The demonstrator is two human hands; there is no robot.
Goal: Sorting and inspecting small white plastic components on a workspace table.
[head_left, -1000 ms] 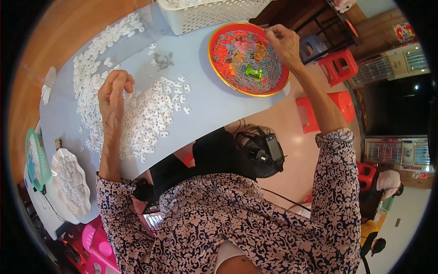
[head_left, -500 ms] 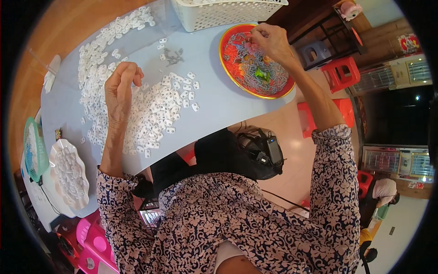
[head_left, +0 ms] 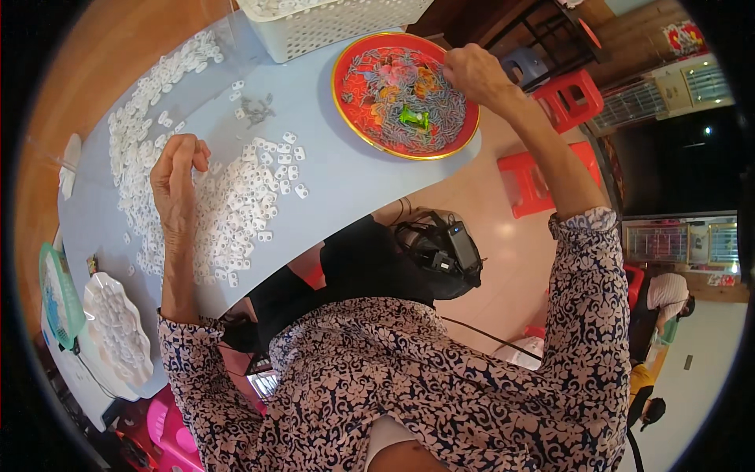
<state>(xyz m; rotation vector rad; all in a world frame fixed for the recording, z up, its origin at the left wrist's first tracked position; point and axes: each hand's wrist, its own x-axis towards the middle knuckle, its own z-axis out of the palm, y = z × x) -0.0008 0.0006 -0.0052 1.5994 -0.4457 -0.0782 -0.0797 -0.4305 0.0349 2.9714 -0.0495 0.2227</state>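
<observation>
My left hand (head_left: 179, 181) is closed, fingers curled over a heap of small white plastic pieces with holes (head_left: 236, 206); whatever is in its fingertips is hidden. My right hand (head_left: 481, 77) is at the right rim of a round red tray (head_left: 344, 110) with a gold edge, fingers bent and pressed together. I cannot make out what they hold. Many small grey screws (head_left: 448, 110) are spread over the tray's floral base. Among them lies a shiny green wrapper (head_left: 414, 118). A little pile of grey screws (head_left: 256, 110) sits on the table between the tray and my left hand.
A white perforated basket (head_left: 330, 33) stands behind the tray on the pale table (head_left: 330, 185). More white pieces (head_left: 149, 102) trail along the far left. A scalloped white dish (head_left: 118, 330) and a green basket (head_left: 63, 295) are at left. Red stools (head_left: 535, 181) stand beyond the right edge.
My right hand has moved from above the tray to its right rim, uncovering more of the screws. My left hand stays closed over the white pieces. The whole view has shifted slightly.
</observation>
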